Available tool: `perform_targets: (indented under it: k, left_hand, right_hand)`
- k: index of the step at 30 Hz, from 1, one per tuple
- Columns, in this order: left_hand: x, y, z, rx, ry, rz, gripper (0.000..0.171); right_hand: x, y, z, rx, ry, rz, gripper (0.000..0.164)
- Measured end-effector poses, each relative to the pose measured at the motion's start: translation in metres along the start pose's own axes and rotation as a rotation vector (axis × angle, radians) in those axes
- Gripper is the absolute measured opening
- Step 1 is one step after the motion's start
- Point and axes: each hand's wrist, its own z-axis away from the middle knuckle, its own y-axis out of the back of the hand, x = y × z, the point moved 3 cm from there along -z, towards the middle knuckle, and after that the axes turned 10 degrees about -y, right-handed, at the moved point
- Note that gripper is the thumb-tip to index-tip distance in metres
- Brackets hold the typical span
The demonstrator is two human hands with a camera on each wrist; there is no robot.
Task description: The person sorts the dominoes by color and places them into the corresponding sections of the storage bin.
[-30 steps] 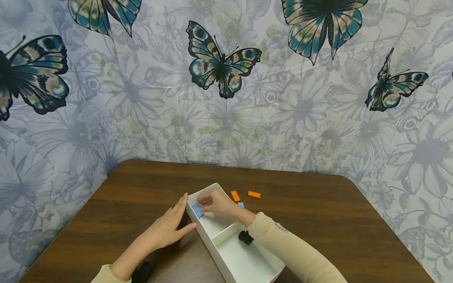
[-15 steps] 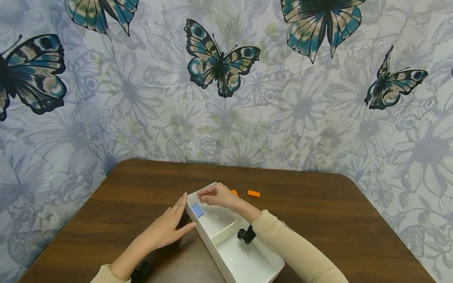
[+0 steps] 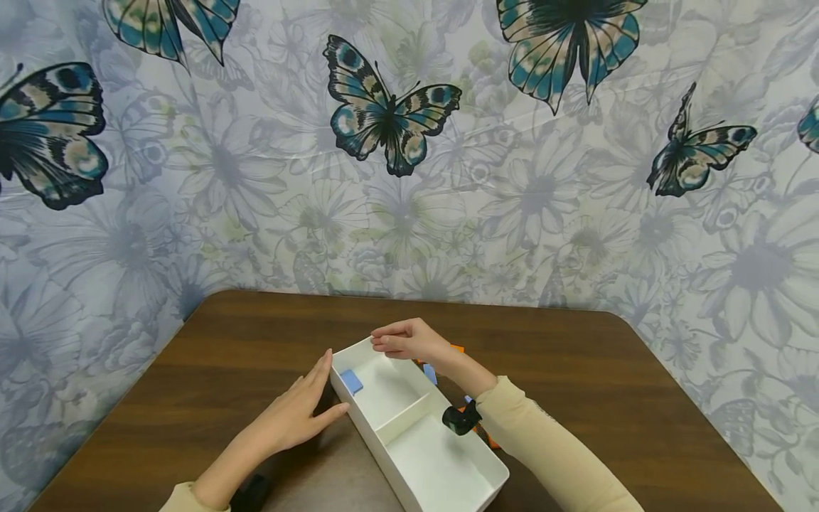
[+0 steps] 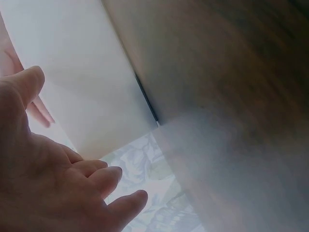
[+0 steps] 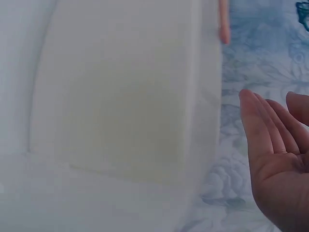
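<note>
A white two-compartment box (image 3: 392, 446) lies slantwise on the table. In its far compartment, against the left wall, is a blue block (image 3: 351, 381). My left hand (image 3: 291, 416) rests along the box's left side with straight fingers; in the left wrist view its thumb and fingers (image 4: 131, 202) are spread at the white wall. My right hand (image 3: 412, 340) hovers over the far right rim, holding nothing. The right wrist view shows that hand (image 5: 277, 145) with relaxed fingers and a bare palm, beside the box wall (image 5: 205, 96).
Right of the box, a blue block (image 3: 430, 373) lies near an orange block (image 3: 457, 348), partly hidden by my right arm. More orange shows under the forearm, beside the black wrist camera (image 3: 461, 419). A butterfly-patterned cloth (image 3: 409, 235) hangs behind the brown table (image 3: 576, 370).
My right hand has moved away from the blue block in the box, up and right to the far rim. The left hand stays at the box's side. The head view has shifted slightly.
</note>
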Motion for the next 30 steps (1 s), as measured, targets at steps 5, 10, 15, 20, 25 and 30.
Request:
perform_targets:
  k: [5,10,15,20,25,30]
  left_hand:
    - [-0.001,0.001,0.0,0.007,-0.011,-0.007,0.095]
    - [-0.002,0.0,0.001,0.006,-0.017,-0.004,0.094]
    - [-0.002,0.0,0.002,0.0,-0.009,0.001,0.094]
    - [-0.002,0.002,0.002,0.001,-0.013,0.0,0.094]
    - [-0.003,0.002,0.002,0.01,-0.023,-0.006,0.093]
    - [-0.004,0.001,0.002,0.013,-0.028,-0.014,0.092]
  right_hand:
    - [-0.007,0.019,0.012,-0.001,0.036,-0.026,0.038]
    - [-0.007,0.043,0.025,0.022,0.061,-0.062,0.04]
    - [0.005,0.065,0.039,0.06,0.05,-0.087,0.041]
    - [0.026,0.08,0.045,0.101,0.01,-0.083,0.043]
    - [0.05,0.09,0.046,0.154,-0.038,-0.048,0.045]
    - [0.072,0.098,0.054,0.119,-0.059,0.055,0.044]
